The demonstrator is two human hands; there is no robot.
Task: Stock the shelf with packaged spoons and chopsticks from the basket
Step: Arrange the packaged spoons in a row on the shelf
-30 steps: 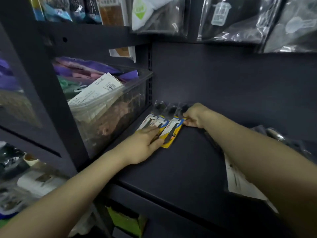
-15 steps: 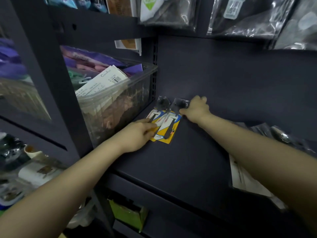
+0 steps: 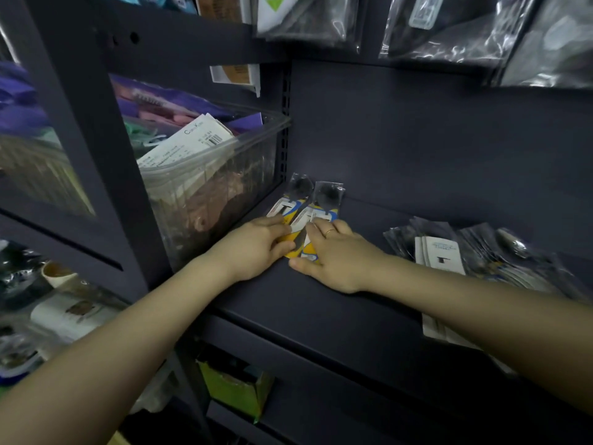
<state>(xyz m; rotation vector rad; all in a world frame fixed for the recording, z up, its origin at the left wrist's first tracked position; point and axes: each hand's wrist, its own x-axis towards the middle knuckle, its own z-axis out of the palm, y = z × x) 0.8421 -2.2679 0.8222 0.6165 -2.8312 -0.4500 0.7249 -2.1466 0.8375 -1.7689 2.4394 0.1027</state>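
Note:
Overlapping spoon packs (image 3: 316, 205) with yellow-and-blue cards and dark spoon bowls lie in the back left corner of the dark shelf (image 3: 321, 309). My left hand (image 3: 253, 248) holds the near end of the left pack, fingers on top and thumb at its edge. My right hand (image 3: 340, 255), which wears a ring, covers the near end of the right pack, with fingers laid over the card and the thumb along its near edge. The hands hide the packs' lower halves. No basket is in view.
A clear plastic bin (image 3: 256, 162) full of packaged goods stands left of the packs, behind a dark upright. A loose pile of more packs (image 3: 449, 252) lies on the shelf's right side. Shiny bags (image 3: 449, 27) hang above. A green box (image 3: 234, 387) sits below.
My right hand has come back from the packs' far right edge to their near end, beside my left hand. The packs lie closer to the back wall than one second ago.

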